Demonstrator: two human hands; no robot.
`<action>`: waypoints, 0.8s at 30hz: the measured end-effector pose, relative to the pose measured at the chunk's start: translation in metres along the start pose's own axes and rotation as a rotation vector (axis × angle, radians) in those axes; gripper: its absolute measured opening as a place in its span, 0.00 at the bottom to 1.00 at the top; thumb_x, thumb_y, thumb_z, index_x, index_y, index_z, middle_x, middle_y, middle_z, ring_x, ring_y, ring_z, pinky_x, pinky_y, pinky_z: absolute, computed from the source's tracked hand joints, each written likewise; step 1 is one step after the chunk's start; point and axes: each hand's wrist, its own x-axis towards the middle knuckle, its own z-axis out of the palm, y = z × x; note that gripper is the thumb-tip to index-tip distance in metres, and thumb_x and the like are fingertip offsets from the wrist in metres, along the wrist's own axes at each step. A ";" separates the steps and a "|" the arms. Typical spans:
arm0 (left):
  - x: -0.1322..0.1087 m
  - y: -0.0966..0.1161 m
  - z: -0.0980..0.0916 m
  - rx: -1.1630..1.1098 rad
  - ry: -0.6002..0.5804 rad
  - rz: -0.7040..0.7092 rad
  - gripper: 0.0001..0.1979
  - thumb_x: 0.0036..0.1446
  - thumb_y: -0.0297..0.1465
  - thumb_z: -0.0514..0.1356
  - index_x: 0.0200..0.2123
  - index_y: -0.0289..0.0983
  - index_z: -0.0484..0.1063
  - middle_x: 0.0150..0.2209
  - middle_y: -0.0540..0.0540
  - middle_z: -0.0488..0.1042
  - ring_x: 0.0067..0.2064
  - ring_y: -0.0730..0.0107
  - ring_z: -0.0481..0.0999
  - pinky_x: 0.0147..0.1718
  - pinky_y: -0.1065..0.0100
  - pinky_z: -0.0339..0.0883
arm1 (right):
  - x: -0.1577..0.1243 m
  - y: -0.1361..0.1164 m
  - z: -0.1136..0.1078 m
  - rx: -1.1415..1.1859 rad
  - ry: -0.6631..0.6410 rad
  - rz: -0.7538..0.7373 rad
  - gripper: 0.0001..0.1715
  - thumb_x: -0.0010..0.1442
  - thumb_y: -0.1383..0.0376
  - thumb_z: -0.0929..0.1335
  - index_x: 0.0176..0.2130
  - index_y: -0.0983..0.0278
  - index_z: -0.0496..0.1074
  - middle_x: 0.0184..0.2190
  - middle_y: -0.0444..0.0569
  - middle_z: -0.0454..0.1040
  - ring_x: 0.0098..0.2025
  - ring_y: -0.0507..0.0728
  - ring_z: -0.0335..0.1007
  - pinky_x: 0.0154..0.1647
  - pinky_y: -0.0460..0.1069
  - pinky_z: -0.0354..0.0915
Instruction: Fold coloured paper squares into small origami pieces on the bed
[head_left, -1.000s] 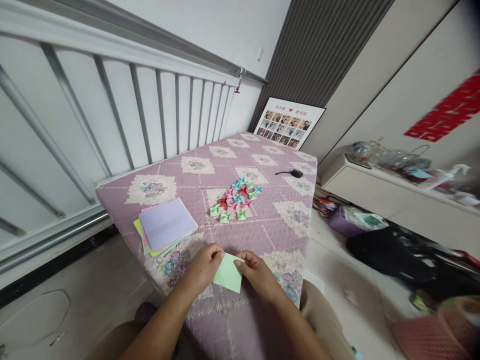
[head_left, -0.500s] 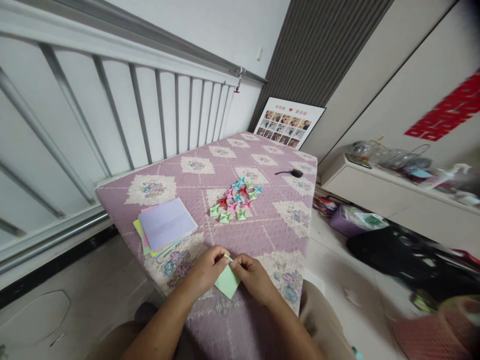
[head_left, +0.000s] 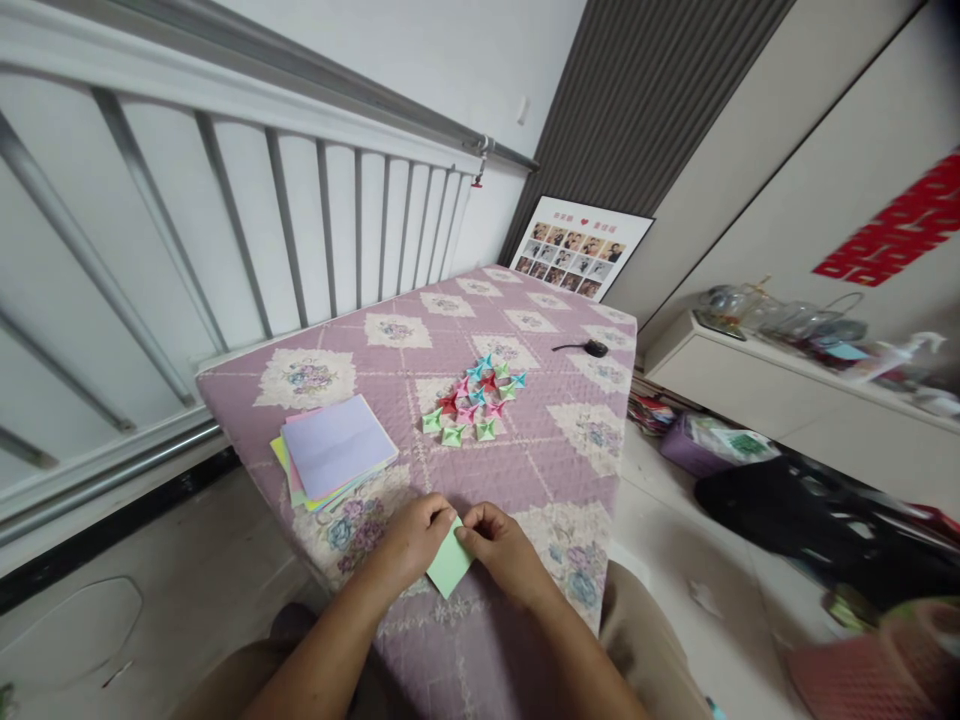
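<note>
A small piece of light green folded paper (head_left: 450, 568) is between my hands at the near part of the table. My left hand (head_left: 420, 535) pinches its upper left edge, fingers curled. From the other side, my right hand (head_left: 499, 545) grips the upper right edge between thumb and forefinger. The fingertips cover the paper's top corner. Beyond the hands lies a cluster of small folded paper stars (head_left: 476, 397) in green, pink, red and blue. To the left is a stack of coloured paper sheets (head_left: 337, 448), lilac on top.
A flowered purple cloth covers the table (head_left: 517, 465). Near its far right edge lies a small black object with a thin tail (head_left: 595, 348). A white radiator (head_left: 337, 230) runs along the left. A framed photo board (head_left: 577, 250) leans at the far end.
The green paper has turned slightly and its lower tip has shifted left. Both hands keep their pinch, and the view has moved a little.
</note>
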 end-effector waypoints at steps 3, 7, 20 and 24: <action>0.000 0.001 -0.001 0.013 0.002 -0.002 0.11 0.57 0.34 0.50 0.26 0.37 0.66 0.24 0.52 0.66 0.28 0.72 0.65 0.25 0.73 0.54 | 0.000 0.000 0.001 -0.013 0.003 0.002 0.17 0.46 0.55 0.72 0.26 0.62 0.64 0.21 0.38 0.62 0.24 0.49 0.55 0.26 0.45 0.53; 0.000 0.000 0.000 0.023 0.006 0.004 0.11 0.58 0.34 0.50 0.26 0.37 0.66 0.24 0.53 0.66 0.28 0.72 0.65 0.25 0.73 0.54 | 0.001 0.000 0.002 -0.013 -0.003 0.011 0.17 0.45 0.54 0.72 0.26 0.61 0.64 0.20 0.38 0.62 0.24 0.49 0.55 0.25 0.45 0.53; 0.003 -0.007 0.001 0.007 0.003 0.015 0.12 0.57 0.36 0.50 0.26 0.37 0.65 0.23 0.54 0.64 0.26 0.73 0.64 0.24 0.72 0.52 | 0.000 -0.008 -0.001 -0.015 -0.027 0.053 0.19 0.45 0.53 0.72 0.23 0.62 0.65 0.18 0.37 0.61 0.22 0.48 0.53 0.24 0.45 0.51; 0.004 -0.009 0.001 -0.003 -0.004 0.025 0.13 0.57 0.37 0.51 0.24 0.38 0.63 0.21 0.55 0.62 0.25 0.74 0.63 0.23 0.72 0.52 | 0.000 -0.005 -0.001 0.002 -0.006 0.051 0.20 0.45 0.51 0.72 0.23 0.62 0.64 0.18 0.37 0.61 0.22 0.48 0.53 0.24 0.45 0.51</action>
